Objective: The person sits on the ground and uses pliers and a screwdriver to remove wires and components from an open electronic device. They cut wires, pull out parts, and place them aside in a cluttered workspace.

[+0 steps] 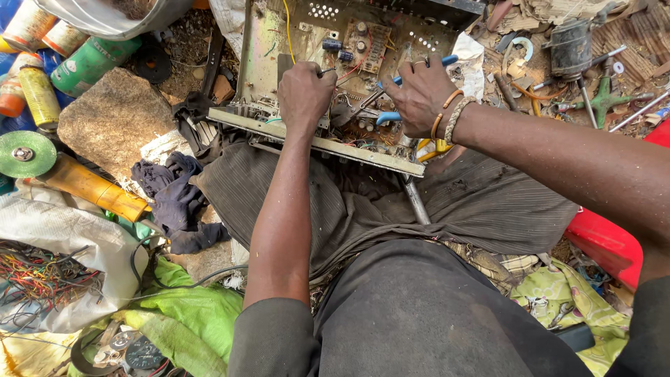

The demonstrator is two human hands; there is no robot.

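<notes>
An opened metal electronics chassis (pixel 262 66) rests tilted against my lap, with a brown circuit board (pixel 366 43) and wires inside. My left hand (pixel 304 92) is closed into a fist over the chassis's near edge, gripping a small part or wire that I cannot make out. My right hand (pixel 421 94), with bead and orange bracelets at the wrist, grips blue-handled pliers (pixel 391 115) whose jaws point left into the components beside my left hand.
At left lie spray cans (pixel 36 94), a flat stone (pixel 112 115), a yellow angle grinder with a green disc (pixel 28 153), a dark rag (pixel 178 199) and tangled wires (pixel 38 276). Scrap metal parts (pixel 586 63) sit at top right, a red container (pixel 604 241) at right.
</notes>
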